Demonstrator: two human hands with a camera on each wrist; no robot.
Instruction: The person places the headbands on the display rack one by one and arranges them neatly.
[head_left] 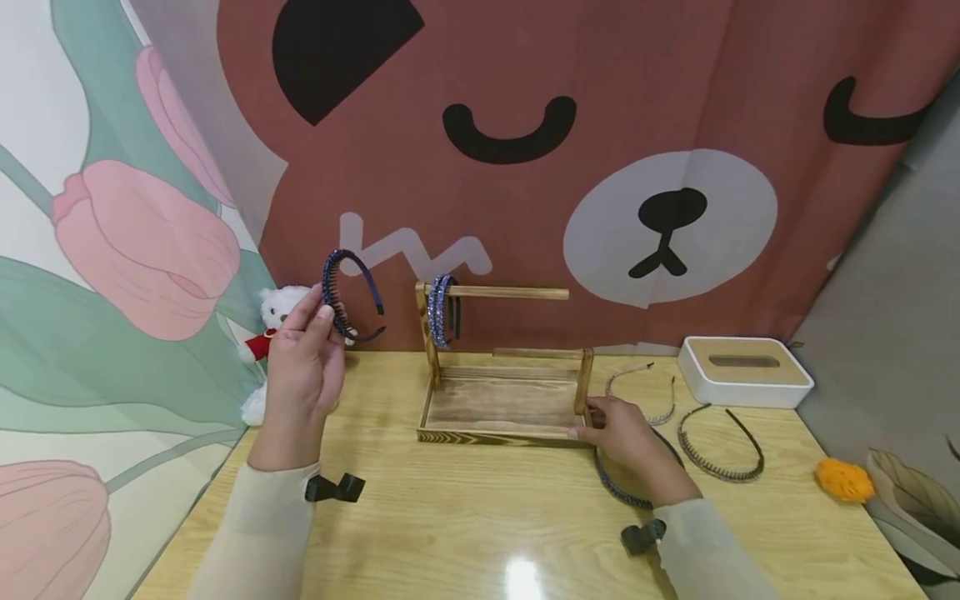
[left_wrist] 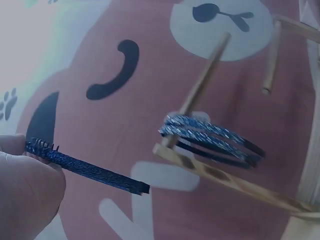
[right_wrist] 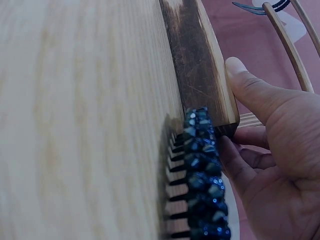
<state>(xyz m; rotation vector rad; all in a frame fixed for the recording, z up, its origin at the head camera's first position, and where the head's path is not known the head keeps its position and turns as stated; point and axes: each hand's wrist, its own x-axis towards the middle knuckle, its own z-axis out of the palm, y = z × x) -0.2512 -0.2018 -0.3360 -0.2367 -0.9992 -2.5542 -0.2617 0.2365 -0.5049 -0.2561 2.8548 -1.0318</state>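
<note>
My left hand [head_left: 303, 358] is raised at the left and pinches a dark blue toothed headband [head_left: 329, 287] between thumb and fingers; in the left wrist view this headband [left_wrist: 100, 173] juts out from the fingertips. Two glittery blue headbands [head_left: 437, 312] hang side by side at the left end of the upper bar of a wooden rack [head_left: 502, 406]. At the rack's front right corner, my right hand [head_left: 626, 433] grips the base, the thumb inside the edge in the right wrist view. A dark beaded headband [right_wrist: 204, 170] lies on the table beside that hand.
More headbands lie at the right: a thin pale one [head_left: 662, 418] and a dark toothed one [head_left: 723, 471]. Behind them stands a white tissue box [head_left: 742, 392]. An orange puffy item [head_left: 845, 481] lies near the right edge. A white plush toy [head_left: 257, 404] sits at the left.
</note>
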